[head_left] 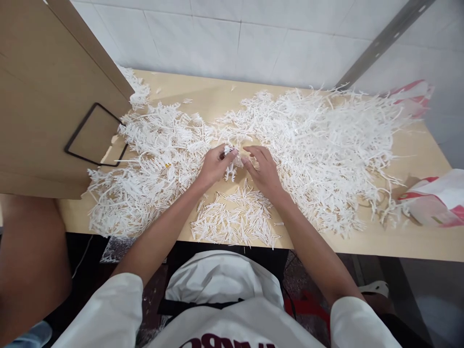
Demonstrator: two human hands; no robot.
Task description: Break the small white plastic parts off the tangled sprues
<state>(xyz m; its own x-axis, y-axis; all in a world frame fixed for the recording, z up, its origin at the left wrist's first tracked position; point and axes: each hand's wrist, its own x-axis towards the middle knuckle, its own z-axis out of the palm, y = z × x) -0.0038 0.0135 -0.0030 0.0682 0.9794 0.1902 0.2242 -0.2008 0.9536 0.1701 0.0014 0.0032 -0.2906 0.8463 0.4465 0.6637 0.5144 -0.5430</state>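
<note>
My left hand [214, 165] is closed on a small bunch of thin white plastic pieces [231, 170], whose ends stick out below the thumb. Just to its right is my right hand [264, 173], with thumb and fingertips bent toward the bunch and a small gap between them. Nothing shows clearly in the right fingers. Beneath both hands, a low pile of short white sticks [235, 217] lies near the table's front edge.
Tangled white strands form a big heap [326, 150] on the right and another heap [155, 154] on the left. A cardboard box [54, 96] with a black wire frame [80, 126] stands at left. Red-and-white bags [435, 200] lie at right. Another person's limb [32, 261] is at lower left.
</note>
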